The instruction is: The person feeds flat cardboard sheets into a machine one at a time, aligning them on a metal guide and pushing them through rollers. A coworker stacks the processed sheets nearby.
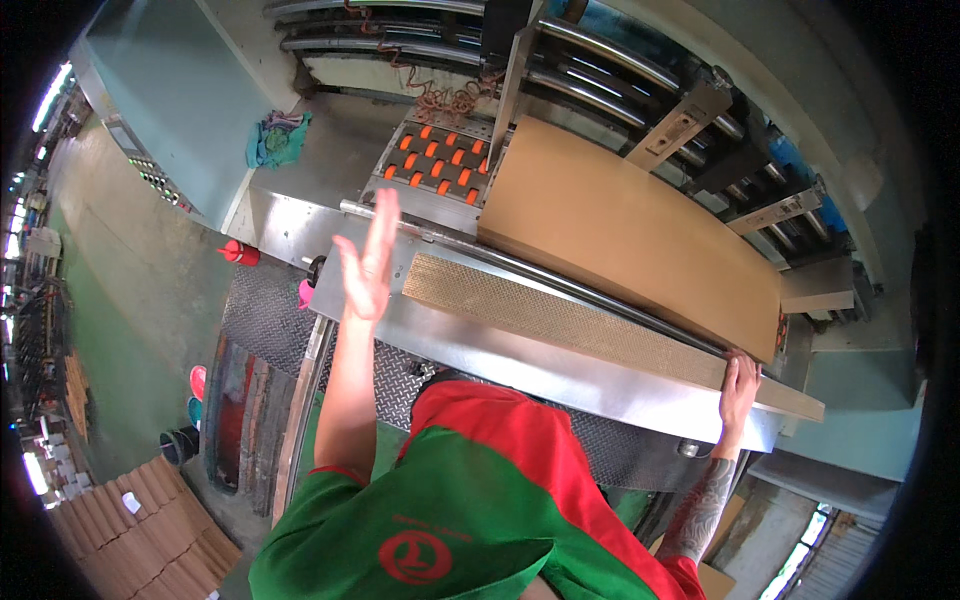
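My left hand (368,275) is raised above the left end of a metal ledge (480,345), fingers stretched out and thumb apart, holding nothing. Along the ledge lies a long, narrow stack of corrugated cardboard (570,318), its fluted edges showing. My right hand (739,386) grips this stack near its right end, fingers bent over the far side. Just beyond runs a metal bar (560,272). Behind the bar, flat brown cardboard sheets (630,225) lie in the machine, beneath metal arms.
Orange rollers (436,160) sit left of the sheets. A teal cloth (278,138) lies near the control cabinet (170,90). A red bottle (240,252) stands out at the machine's left. Stacked brown cardboard (145,530) is at lower left. Steel tread plate (265,315) lies below the ledge.
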Demonstrator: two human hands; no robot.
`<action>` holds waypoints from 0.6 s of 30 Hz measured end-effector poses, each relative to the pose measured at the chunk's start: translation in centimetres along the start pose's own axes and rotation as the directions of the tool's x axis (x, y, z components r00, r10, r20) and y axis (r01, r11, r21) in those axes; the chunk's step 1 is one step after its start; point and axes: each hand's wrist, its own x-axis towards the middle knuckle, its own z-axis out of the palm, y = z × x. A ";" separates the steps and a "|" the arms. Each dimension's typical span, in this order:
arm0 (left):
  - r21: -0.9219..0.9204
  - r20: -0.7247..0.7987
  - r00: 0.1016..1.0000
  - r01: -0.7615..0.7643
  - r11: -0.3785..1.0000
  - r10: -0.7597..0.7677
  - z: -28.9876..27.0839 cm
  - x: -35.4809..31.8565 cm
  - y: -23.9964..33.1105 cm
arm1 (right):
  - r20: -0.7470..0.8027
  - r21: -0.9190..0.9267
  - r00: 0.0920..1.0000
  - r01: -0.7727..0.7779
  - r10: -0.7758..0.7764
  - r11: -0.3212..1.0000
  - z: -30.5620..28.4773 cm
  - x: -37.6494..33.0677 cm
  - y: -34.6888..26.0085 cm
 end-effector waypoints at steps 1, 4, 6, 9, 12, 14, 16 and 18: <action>-0.011 -0.134 0.988 -0.072 0.997 0.070 0.0 0.0 0.0 | 0.002 0.003 1.000 0.003 -0.003 1.000 0.0 0.1 -0.1; 0.082 0.099 0.995 -0.006 0.997 -0.002 0.2 -0.3 -0.6 | -0.012 0.041 1.000 -0.004 0.005 0.999 -0.3 0.4 -0.5; 0.127 0.182 0.983 -0.004 0.992 -0.020 0.6 -0.9 -1.5 | -0.020 0.049 1.000 0.006 -0.005 0.999 -0.5 0.6 -0.6; -0.013 -0.061 0.997 -0.044 0.999 0.044 0.4 -1.0 -2.6 | -0.015 0.083 1.000 -0.024 0.026 0.996 -0.9 1.1 -0.5; 0.100 0.098 0.985 -0.149 0.984 0.139 0.7 -1.1 -3.2 | 0.034 0.164 0.980 -0.200 0.197 0.966 -0.6 1.8 -0.5; 0.049 0.112 0.976 -0.192 0.980 0.186 1.1 -1.3 -3.4 | -0.047 0.030 0.993 -0.103 0.104 0.994 0.1 2.2 -0.7; 0.124 0.055 0.989 -0.146 0.981 0.140 1.4 -1.4 -3.4 | 0.060 -0.041 0.978 -0.199 0.201 0.979 0.6 2.5 -1.0; 0.120 -0.015 0.997 -0.076 0.990 0.079 1.6 -1.6 -3.5 | 0.103 0.017 0.963 -0.251 0.248 0.968 0.2 3.1 -1.1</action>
